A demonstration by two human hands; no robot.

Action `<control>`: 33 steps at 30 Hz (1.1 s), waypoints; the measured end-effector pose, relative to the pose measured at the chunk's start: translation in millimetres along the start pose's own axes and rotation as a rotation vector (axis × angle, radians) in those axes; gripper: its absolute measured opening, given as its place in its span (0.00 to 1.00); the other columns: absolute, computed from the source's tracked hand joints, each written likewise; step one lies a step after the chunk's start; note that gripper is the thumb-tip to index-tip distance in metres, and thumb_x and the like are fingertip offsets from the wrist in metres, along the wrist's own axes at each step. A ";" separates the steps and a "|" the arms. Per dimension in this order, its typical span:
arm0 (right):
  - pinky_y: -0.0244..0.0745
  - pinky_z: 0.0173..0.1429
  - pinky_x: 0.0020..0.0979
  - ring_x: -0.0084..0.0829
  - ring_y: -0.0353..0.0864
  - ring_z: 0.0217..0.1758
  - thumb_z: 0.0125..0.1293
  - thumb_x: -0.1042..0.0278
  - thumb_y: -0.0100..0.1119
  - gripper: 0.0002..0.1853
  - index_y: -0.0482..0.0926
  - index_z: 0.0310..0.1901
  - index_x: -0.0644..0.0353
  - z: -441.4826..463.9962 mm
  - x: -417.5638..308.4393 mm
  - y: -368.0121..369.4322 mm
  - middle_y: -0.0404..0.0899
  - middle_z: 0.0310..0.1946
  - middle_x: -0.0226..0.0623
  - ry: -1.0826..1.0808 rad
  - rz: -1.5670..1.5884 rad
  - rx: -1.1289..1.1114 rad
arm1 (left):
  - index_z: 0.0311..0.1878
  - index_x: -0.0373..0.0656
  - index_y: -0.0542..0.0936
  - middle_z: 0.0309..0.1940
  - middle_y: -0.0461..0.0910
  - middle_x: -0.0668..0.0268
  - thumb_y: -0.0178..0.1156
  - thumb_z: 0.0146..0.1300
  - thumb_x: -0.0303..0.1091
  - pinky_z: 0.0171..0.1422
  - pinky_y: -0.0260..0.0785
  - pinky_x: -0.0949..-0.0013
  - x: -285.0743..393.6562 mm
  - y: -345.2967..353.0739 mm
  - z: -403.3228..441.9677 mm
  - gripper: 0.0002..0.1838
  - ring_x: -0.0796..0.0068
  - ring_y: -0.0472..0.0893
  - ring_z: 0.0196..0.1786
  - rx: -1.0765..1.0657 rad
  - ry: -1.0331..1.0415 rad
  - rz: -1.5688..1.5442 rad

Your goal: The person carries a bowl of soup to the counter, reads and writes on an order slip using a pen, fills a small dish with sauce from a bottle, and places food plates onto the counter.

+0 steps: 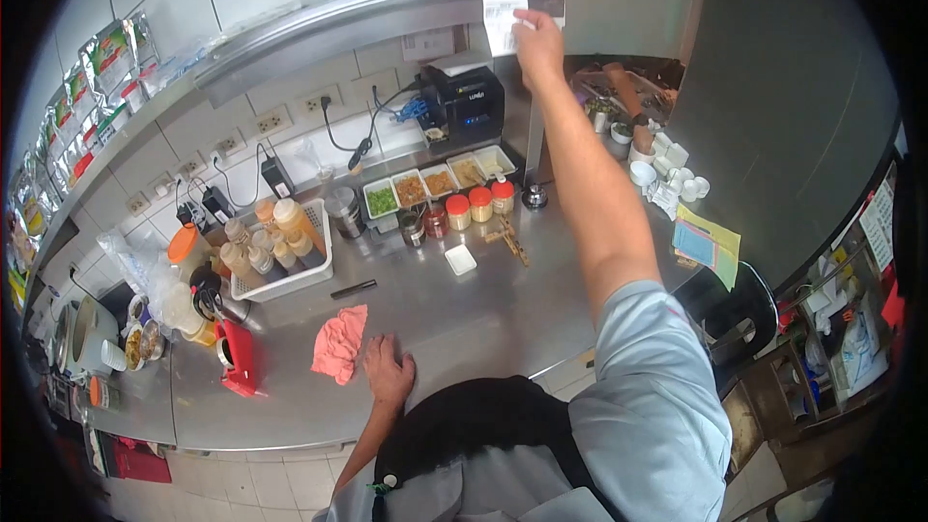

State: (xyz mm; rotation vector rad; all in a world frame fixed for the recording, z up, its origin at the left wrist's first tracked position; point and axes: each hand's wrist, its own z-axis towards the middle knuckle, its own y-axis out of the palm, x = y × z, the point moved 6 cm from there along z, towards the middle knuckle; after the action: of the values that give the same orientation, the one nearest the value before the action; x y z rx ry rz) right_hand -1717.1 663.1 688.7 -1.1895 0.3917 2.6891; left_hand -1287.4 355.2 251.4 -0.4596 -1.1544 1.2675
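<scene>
My right hand (538,46) reaches far up and forward to the metal shelf rail (406,2). Its fingers are closed on a printed paper receipt (501,27), which hangs against the rail's front. Flat on the steel counter (503,319) lies my left hand (389,373), fingers stretched out and holding nothing. Just left of it, a crumpled pink cloth (338,342) lies on the counter, close to the fingertips. Below the receipt stands a black receipt printer (471,106).
Squeeze bottles fill a white basket (275,266) at left, near a red holder (238,358). Small trays of chopped food (411,188) and red-lidded jars (480,203) line the back. A small white dish (460,259) sits mid-counter. White cups (643,174) stand at right.
</scene>
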 end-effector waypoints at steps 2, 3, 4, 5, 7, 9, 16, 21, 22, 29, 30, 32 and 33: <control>0.81 0.52 0.34 0.32 0.88 0.45 0.65 0.76 0.67 0.15 0.87 0.53 0.63 24.8 9.9 5.6 0.90 0.46 0.41 -0.144 -0.158 0.068 | 0.70 0.41 0.77 0.71 0.74 0.43 0.68 0.62 0.38 0.80 0.60 0.41 -1.5 1.6 -4.6 0.33 0.40 0.70 0.75 0.006 0.010 0.008; 0.83 0.58 0.42 0.45 0.91 0.50 0.60 0.71 0.67 0.14 0.89 0.48 0.59 31.8 7.2 8.8 0.91 0.45 0.48 -0.099 0.013 0.050 | 0.70 0.41 0.77 0.70 0.74 0.43 0.68 0.61 0.38 0.79 0.60 0.41 -0.6 2.2 -2.3 0.32 0.40 0.70 0.75 0.013 0.013 0.005; 0.84 0.55 0.43 0.45 0.91 0.48 0.62 0.70 0.66 0.13 0.89 0.48 0.60 32.7 -4.0 6.6 0.91 0.45 0.49 -0.152 -0.103 0.033 | 0.70 0.42 0.77 0.70 0.74 0.44 0.68 0.61 0.38 0.79 0.60 0.41 -1.7 3.7 -1.5 0.32 0.41 0.70 0.75 0.010 0.015 0.006; 0.85 0.47 0.41 0.39 0.91 0.44 0.66 0.68 0.65 0.13 0.88 0.51 0.60 47.7 14.1 14.1 0.91 0.42 0.44 -0.136 -0.277 0.007 | 0.69 0.42 0.78 0.70 0.75 0.44 0.68 0.61 0.38 0.79 0.60 0.41 -2.4 4.0 -1.4 0.32 0.41 0.71 0.74 0.004 0.017 0.007; 0.79 0.59 0.36 0.34 0.84 0.53 0.70 0.71 0.62 0.16 0.85 0.57 0.61 30.3 14.2 1.1 0.88 0.50 0.44 -0.150 0.023 0.014 | 0.68 0.42 0.79 0.70 0.75 0.46 0.68 0.62 0.39 0.79 0.61 0.43 -2.6 3.5 -0.5 0.30 0.42 0.71 0.74 0.026 0.000 0.010; 0.79 0.62 0.39 0.35 0.85 0.54 0.70 0.69 0.62 0.17 0.85 0.58 0.60 -15.0 18.9 -17.4 0.88 0.51 0.44 0.007 0.044 -0.086 | 0.68 0.43 0.79 0.70 0.76 0.47 0.69 0.62 0.39 0.79 0.60 0.43 -0.8 3.5 2.0 0.30 0.42 0.70 0.75 -0.001 -0.053 -0.017; 0.80 0.39 0.34 0.24 0.84 0.35 0.77 0.55 0.63 0.14 0.85 0.51 0.56 -277.4 207.5 -80.6 0.86 0.34 0.29 0.339 -0.576 -0.710 | 0.67 0.47 0.81 0.68 0.78 0.49 0.68 0.64 0.40 0.81 0.56 0.41 40.1 53.7 43.2 0.28 0.42 0.69 0.76 -0.034 -0.055 -0.115; 0.78 0.68 0.44 0.46 0.85 0.61 0.68 0.59 0.72 0.28 0.80 0.67 0.59 -413.2 264.3 -83.5 0.86 0.56 0.51 0.394 -0.452 -1.061 | 0.62 0.45 0.84 0.62 0.82 0.50 0.70 0.60 0.34 0.73 0.69 0.42 123.3 76.4 80.3 0.24 0.43 0.77 0.69 -0.049 0.138 -0.150; 0.77 0.70 0.45 0.48 0.84 0.64 0.67 0.58 0.73 0.31 0.78 0.70 0.59 -414.0 259.2 -75.2 0.85 0.59 0.54 0.394 -0.446 -1.092 | 0.62 0.45 0.83 0.62 0.82 0.49 0.70 0.61 0.34 0.72 0.70 0.44 127.9 87.3 82.1 0.24 0.42 0.77 0.68 -0.052 0.140 -0.192; 0.53 0.89 0.46 0.59 0.49 0.89 0.49 0.66 0.84 0.62 0.56 0.85 0.46 -387.7 261.4 -15.5 0.47 0.86 0.59 0.215 -0.444 -1.329 | 0.67 0.41 0.80 0.67 0.77 0.44 0.67 0.69 0.34 0.77 0.69 0.48 135.6 53.8 72.6 0.24 0.40 0.76 0.70 -0.091 -0.074 -0.406; 0.53 0.89 0.46 0.58 0.50 0.88 0.48 0.66 0.84 0.62 0.57 0.85 0.48 -388.5 264.7 -7.2 0.48 0.86 0.59 0.186 -0.433 -1.361 | 0.68 0.41 0.80 0.68 0.77 0.44 0.67 0.69 0.34 0.76 0.71 0.49 116.7 43.1 72.4 0.24 0.41 0.76 0.71 -0.035 -0.081 -0.303; 0.55 0.89 0.46 0.57 0.51 0.88 0.46 0.65 0.85 0.62 0.58 0.84 0.52 -385.2 272.3 12.1 0.48 0.86 0.58 0.124 -0.429 -1.419 | 0.67 0.40 0.80 0.66 0.78 0.44 0.67 0.69 0.33 0.75 0.71 0.51 77.1 2.7 81.8 0.24 0.45 0.78 0.69 0.076 -0.146 -0.199; 0.56 0.88 0.46 0.56 0.52 0.88 0.45 0.65 0.85 0.62 0.59 0.83 0.54 -384.4 274.1 20.4 0.49 0.86 0.58 0.090 -0.435 -1.445 | 0.67 0.40 0.80 0.64 0.80 0.45 0.66 0.69 0.33 0.74 0.71 0.51 58.6 -27.2 90.5 0.23 0.48 0.79 0.68 0.134 -0.204 -0.198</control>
State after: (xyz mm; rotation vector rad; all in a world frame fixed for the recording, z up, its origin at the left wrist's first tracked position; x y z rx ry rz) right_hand -1636.4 540.0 239.6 -1.3120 -1.8251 2.2663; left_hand -1358.8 372.1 335.0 -0.1141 -1.2433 1.2287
